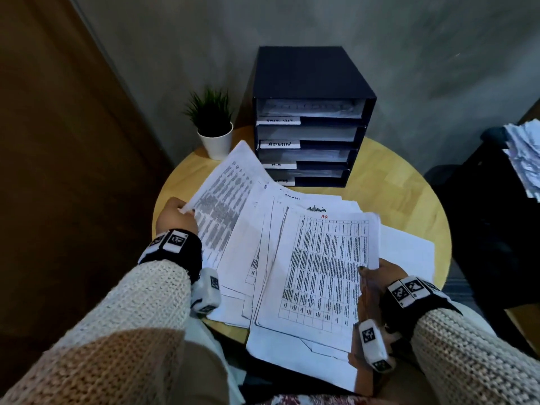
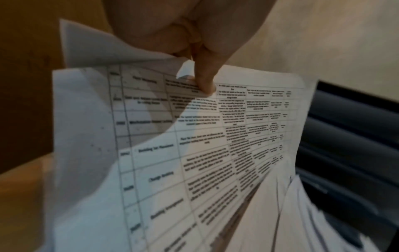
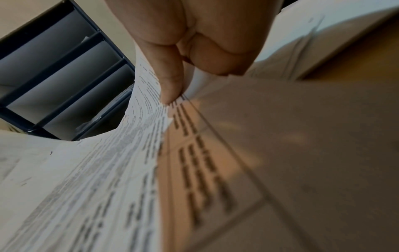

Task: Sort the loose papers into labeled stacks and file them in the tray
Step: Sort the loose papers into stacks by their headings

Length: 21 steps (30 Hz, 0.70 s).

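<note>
A round pale wooden table (image 1: 409, 200) stands against a grey wall, carrying a dark four-slot labelled file tray (image 1: 312, 118). In front of the tray, the left hand (image 1: 175, 217) pinches a printed white sheet (image 1: 225, 200); the right hand (image 1: 377, 276) pinches the fanned white papers (image 1: 321, 258).

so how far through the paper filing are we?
Partly done: the tray slots already hold paper behind their labels. In hand: left hand pinches a lifted sheet, right hand holds the HR-marked sheet atop the fanned pile. Left: that pile on the table, plus another stack at right.
</note>
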{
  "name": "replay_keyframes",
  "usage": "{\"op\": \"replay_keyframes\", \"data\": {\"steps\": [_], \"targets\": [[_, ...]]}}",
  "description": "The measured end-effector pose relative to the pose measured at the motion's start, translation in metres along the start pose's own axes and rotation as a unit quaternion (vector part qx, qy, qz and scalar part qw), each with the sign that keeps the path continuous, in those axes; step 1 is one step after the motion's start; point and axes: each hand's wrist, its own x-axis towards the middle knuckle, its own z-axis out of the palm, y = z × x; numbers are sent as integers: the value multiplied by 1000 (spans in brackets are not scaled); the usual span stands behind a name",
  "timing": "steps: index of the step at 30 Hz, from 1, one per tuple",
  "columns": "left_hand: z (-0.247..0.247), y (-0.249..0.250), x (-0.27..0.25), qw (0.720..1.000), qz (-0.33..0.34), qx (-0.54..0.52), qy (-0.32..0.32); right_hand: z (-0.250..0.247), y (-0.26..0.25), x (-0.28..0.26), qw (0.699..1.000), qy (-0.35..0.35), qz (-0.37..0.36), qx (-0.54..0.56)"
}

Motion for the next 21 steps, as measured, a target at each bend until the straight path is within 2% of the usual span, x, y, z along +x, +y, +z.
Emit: {"op": "replay_keyframes", "data": {"steps": [3, 14, 18, 21], "targets": [[-21, 17, -2, 997, 26, -72, 30, 0, 1, -1, 1000, 3, -3, -12], [-81, 65, -9, 963, 106, -223, 110, 5, 3, -2, 1000, 14, -3, -13], [-93, 75, -17, 949, 127, -264, 116, 9, 7, 3, 991, 59, -35, 118], [-97, 81, -23, 943, 132, -280, 121, 7, 7, 0, 996, -2, 1, 91]]}}
